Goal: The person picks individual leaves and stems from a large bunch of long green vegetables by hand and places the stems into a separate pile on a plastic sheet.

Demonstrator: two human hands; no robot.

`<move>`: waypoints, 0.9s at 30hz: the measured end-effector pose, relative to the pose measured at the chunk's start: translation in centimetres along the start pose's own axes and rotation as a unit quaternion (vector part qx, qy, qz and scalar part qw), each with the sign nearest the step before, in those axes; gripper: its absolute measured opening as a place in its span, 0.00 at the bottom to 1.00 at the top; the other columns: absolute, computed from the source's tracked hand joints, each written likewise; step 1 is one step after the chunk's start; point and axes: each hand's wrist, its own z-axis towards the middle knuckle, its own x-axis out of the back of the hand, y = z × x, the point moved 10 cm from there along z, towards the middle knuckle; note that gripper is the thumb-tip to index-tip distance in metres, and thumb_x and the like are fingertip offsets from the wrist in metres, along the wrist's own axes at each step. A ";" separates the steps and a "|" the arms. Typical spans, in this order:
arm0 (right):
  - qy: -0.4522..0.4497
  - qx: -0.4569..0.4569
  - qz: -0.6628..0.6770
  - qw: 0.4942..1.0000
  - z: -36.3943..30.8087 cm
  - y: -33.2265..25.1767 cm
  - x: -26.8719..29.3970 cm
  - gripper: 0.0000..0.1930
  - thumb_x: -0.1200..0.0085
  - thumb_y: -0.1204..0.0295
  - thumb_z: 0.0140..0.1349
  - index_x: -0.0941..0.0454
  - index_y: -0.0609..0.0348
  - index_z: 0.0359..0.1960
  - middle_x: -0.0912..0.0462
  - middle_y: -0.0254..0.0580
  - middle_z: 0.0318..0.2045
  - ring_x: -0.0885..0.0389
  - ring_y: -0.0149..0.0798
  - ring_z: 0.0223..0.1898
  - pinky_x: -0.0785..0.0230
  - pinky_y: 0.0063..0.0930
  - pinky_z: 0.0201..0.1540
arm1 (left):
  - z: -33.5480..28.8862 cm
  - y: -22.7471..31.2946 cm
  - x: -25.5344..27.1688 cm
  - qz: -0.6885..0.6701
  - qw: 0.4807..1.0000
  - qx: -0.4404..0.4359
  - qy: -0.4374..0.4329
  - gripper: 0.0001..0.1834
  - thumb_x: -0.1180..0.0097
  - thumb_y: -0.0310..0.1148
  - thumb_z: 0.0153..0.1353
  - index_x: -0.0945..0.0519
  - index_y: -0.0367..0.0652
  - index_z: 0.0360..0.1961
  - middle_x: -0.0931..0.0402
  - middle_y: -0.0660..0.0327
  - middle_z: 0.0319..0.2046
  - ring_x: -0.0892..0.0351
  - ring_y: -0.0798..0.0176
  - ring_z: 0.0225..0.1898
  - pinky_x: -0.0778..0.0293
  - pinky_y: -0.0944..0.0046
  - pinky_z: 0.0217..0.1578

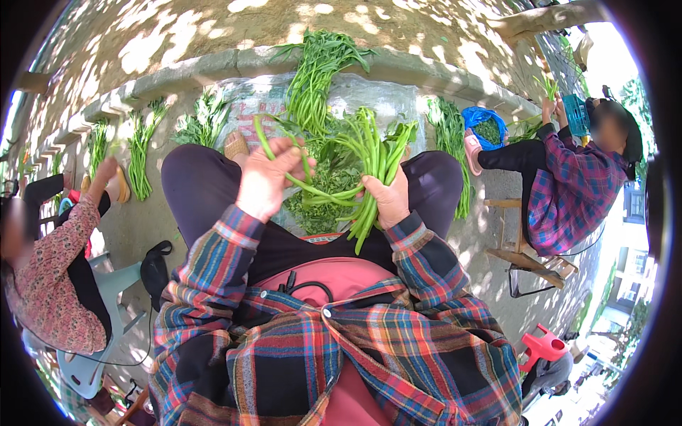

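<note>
My right hand (390, 201) grips a thick bunch of long green stalks with leaves (372, 165), held over my lap. My left hand (266, 177) pinches a single long green stem (307, 186) that curves from above my fingers down toward the bunch. Both hands hover between my knees. Below them a pile of loose green leaves (325, 195) lies on a clear plastic sheet (362, 92) spread on the ground. A larger heap of stalks (316, 74) lies at the sheet's far end.
A low concrete curb (213, 65) runs across the back, with bundles of greens (140, 145) laid along it. A person in a floral top (53, 284) sits at left, another in a plaid shirt (568, 192) at right by a blue bag (483, 122). A red stool (543, 346) stands lower right.
</note>
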 end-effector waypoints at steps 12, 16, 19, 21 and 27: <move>0.010 -0.004 0.012 1.000 0.1 -0.4 -0.3 0.18 0.47 0.83 0.49 0.33 0.62 0.44 0.26 0.35 0.31 0.26 0.29 0.28 0.31 0.23 0.31 | -0.6 2.7 -1.7 0.088 0.994 0.045 -0.050 0.08 0.52 0.29 0.63 0.29 0.40 0.42 0.22 0.56 0.33 0.20 0.63 0.31 0.22 0.68 0.27; -0.028 0.003 -0.002 1.000 -0.2 -0.4 -2.0 0.19 0.47 0.82 0.48 0.34 0.62 0.45 0.26 0.35 0.33 0.26 0.28 0.31 0.31 0.23 0.34 | 0.0 -1.3 -4.0 0.093 0.992 0.077 -0.046 0.05 0.51 0.31 0.62 0.29 0.44 0.38 0.23 0.60 0.32 0.21 0.67 0.30 0.23 0.69 0.26; -0.081 0.026 -0.004 0.996 -0.2 -0.7 -3.7 0.24 0.48 0.79 0.50 0.36 0.63 0.52 0.25 0.38 0.41 0.25 0.30 0.35 0.30 0.25 0.36 | 0.4 -2.7 -4.8 0.042 0.997 0.065 -0.018 0.04 0.51 0.32 0.63 0.28 0.46 0.36 0.24 0.64 0.30 0.24 0.70 0.28 0.25 0.70 0.25; -0.099 0.039 0.008 0.994 0.0 -0.1 -3.7 0.25 0.48 0.79 0.50 0.37 0.64 0.52 0.25 0.40 0.43 0.25 0.31 0.37 0.30 0.26 0.39 | 0.4 -3.5 -4.7 0.013 0.998 0.056 0.013 0.03 0.51 0.32 0.63 0.28 0.46 0.36 0.26 0.66 0.28 0.26 0.72 0.26 0.27 0.71 0.24; -0.082 0.004 -0.033 0.996 -0.1 1.2 -3.0 0.25 0.45 0.80 0.50 0.37 0.63 0.52 0.27 0.37 0.44 0.27 0.30 0.43 0.33 0.26 0.47 | 0.3 -5.5 -3.9 -0.069 0.995 -0.002 0.077 0.03 0.49 0.31 0.62 0.27 0.44 0.34 0.31 0.71 0.24 0.37 0.78 0.23 0.38 0.75 0.24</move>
